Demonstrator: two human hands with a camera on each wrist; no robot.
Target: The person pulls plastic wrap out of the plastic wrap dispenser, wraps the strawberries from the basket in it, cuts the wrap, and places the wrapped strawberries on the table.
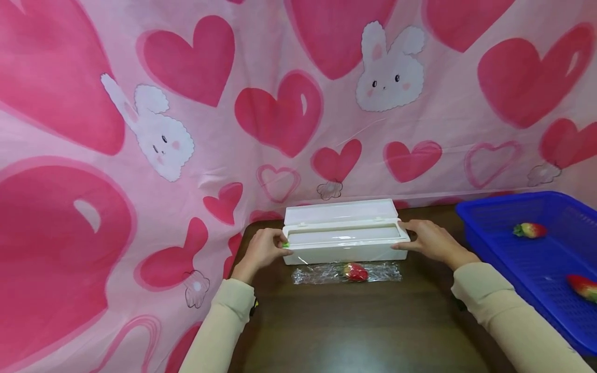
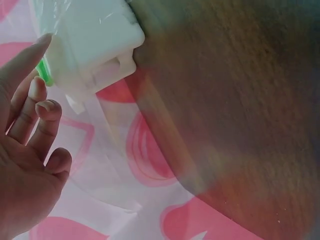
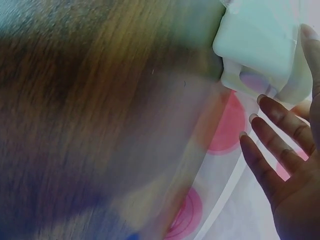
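Observation:
A long white cling film dispenser [image 1: 345, 254] lies on the table with its lid [image 1: 340, 211] tilted back, and a pale roll shows inside. My left hand [image 1: 263, 249] grips its left end between thumb and fingers, beside a small green piece [image 2: 44, 74]. At the opposite end, my right hand [image 1: 431, 241] holds the dispenser with the thumb in front and the index finger toward the back; its other fingers [image 3: 282, 120] extend free of the box. In front of the dispenser lies a strawberry [image 1: 356, 272] on or in a strip of clear film [image 1: 317, 274]; I cannot tell which.
To the right stands a blue plastic basket [image 1: 485, 228] with a strawberry [image 1: 530, 230] toward its back and another [image 1: 583, 287] nearer its front. A pink heart-and-rabbit cloth [image 1: 336, 114] hangs behind and left of the brown table [image 1: 364, 326].

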